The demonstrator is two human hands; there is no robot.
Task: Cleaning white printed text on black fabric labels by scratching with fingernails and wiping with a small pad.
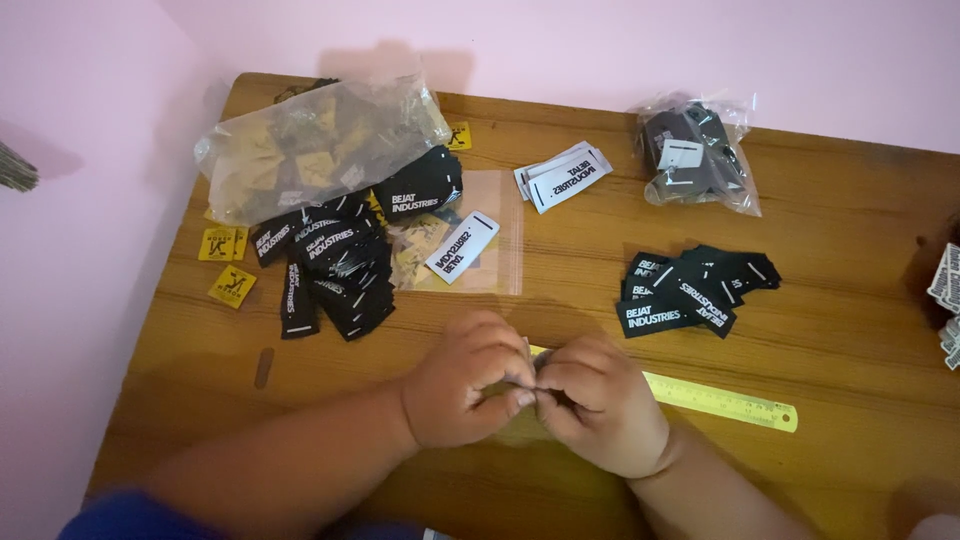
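My left hand [468,385] and my right hand [598,400] meet at the near middle of the wooden table [850,230], fingertips pinched together on something small that the fingers mostly hide. A yellow ruler [725,400] lies under and to the right of my right hand. A pile of black fabric labels [690,290] with white print lies beyond my right hand. A larger heap of black labels [335,260] sits beyond my left hand.
A clear bag of yellow tags [320,140] lies at the back left, with loose yellow tags [228,262] near the left edge. A flat zip bag [490,245] bears a white label. White labels [563,172] and a bag of dark labels [695,150] sit at the back. Pink walls surround the table.
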